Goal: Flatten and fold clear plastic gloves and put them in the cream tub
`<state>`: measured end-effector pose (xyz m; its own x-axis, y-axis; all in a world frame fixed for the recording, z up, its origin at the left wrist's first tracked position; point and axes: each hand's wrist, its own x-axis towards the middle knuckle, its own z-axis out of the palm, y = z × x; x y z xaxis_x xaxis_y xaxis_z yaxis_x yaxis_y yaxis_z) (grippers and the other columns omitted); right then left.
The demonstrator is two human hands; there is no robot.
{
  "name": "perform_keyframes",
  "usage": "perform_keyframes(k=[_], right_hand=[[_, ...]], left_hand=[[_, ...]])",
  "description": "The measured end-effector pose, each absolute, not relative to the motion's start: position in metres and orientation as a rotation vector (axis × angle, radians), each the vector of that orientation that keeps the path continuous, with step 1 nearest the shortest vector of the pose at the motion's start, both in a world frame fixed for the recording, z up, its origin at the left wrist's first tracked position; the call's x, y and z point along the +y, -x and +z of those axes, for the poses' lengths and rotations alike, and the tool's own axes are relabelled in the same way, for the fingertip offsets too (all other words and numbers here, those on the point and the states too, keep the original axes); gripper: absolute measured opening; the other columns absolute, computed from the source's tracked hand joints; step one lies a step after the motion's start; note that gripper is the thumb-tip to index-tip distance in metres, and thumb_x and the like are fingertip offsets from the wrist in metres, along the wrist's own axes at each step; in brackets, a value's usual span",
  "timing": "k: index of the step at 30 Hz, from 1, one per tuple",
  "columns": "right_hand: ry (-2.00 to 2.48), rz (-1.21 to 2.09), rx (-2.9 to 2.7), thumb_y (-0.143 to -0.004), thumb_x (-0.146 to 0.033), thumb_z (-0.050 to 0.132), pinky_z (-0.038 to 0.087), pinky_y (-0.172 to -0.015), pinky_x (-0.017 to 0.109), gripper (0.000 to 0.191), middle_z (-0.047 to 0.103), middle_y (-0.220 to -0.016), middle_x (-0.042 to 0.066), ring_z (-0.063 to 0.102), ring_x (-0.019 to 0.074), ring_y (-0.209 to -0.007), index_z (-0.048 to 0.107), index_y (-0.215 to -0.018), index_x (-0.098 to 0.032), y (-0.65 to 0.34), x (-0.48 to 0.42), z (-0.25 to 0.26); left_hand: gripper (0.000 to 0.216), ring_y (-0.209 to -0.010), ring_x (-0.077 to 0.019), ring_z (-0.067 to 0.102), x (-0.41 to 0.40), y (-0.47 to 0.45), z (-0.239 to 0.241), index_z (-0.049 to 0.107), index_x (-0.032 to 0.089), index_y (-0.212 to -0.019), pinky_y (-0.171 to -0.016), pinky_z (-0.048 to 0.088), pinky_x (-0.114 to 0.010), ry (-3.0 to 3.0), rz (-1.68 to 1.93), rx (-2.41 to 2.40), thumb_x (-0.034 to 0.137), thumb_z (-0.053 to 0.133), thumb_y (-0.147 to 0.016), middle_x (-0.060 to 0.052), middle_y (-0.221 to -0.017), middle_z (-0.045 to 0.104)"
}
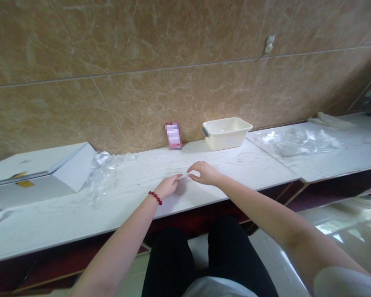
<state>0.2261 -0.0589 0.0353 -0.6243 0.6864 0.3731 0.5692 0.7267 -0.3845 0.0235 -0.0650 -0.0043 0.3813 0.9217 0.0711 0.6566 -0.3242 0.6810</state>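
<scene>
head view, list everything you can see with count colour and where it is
small thin strip: 1, white or clear, pinched between both hands above the shelf; too small to identify
shelf: 1, white wood grain, running along the wall
tub: 1, cream, on the shelf against the wall, right of centre
small packet: 1, pink and white, blurred, leaning on the wall left of the tub
box: 1, white, on the shelf at far left
plastic wrap: 1 crumpled piece, clear, beside the box
plastic sheet: 1, clear, on the shelf at right
wall: brown marble-look tiles
left hand: red bead bracelet on its wrist, fingertips on the strip
right hand: fingertips on the strip
</scene>
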Motion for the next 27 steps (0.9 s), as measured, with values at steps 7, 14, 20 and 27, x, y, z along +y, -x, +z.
perform_keyframes(k=[7, 14, 20, 27], right_hand=[[1.060, 1.454, -1.575, -0.082, -0.049, 0.024, 0.039, -0.081, 0.034, 0.050, 0.052, -0.111, 0.011, 0.052, 0.0165, -0.095, 0.048, -0.107, -0.014, -0.239, -0.029, 0.029], [0.771, 1.970, -1.463, -0.078, -0.025, 0.047, 0.046, -0.073, 0.029, 0.025, 0.059, -0.098, 0.011, 0.059, 0.0140, -0.079, 0.051, -0.100, -0.013, -0.222, -0.011, 0.030], [0.845, 1.971, -1.466, -0.073, -0.018, 0.054, 0.049, -0.058, 0.020, 0.013, 0.062, -0.078, 0.005, 0.059, 0.0090, -0.064, 0.056, -0.085, -0.012, -0.197, 0.038, 0.013], [0.963, 1.893, -1.330, -0.078, -0.016, 0.047, 0.046, -0.049, 0.017, 0.017, 0.062, -0.070, 0.002, 0.056, 0.0063, -0.054, 0.056, -0.092, -0.014, -0.184, 0.049, -0.006]], left_hand=[[0.027, -0.100, -0.0206, 0.050, -0.074, -0.021, 0.055, 0.055, 0.011, -0.100, -0.088, 0.036, -0.037, -1.059, 0.883, 0.839, 0.024, 0.041, -0.080, -0.011, -0.107, 0.056], [0.025, -0.103, -0.0168, 0.048, -0.040, -0.008, 0.047, 0.055, 0.013, -0.098, -0.088, 0.038, -0.034, -0.794, 0.977, 0.746, 0.018, 0.036, -0.082, -0.007, -0.103, 0.058], [0.022, -0.092, -0.0153, 0.055, 0.005, 0.000, 0.014, 0.056, 0.012, -0.091, -0.086, 0.040, -0.029, -0.825, 1.017, 0.805, 0.015, 0.039, -0.078, -0.005, -0.088, 0.063], [0.033, -0.099, -0.0157, 0.051, 0.019, 0.012, -0.007, 0.050, 0.015, -0.103, -0.089, 0.039, -0.031, -0.858, 1.021, 0.804, 0.005, 0.038, -0.073, -0.006, -0.104, 0.057]])
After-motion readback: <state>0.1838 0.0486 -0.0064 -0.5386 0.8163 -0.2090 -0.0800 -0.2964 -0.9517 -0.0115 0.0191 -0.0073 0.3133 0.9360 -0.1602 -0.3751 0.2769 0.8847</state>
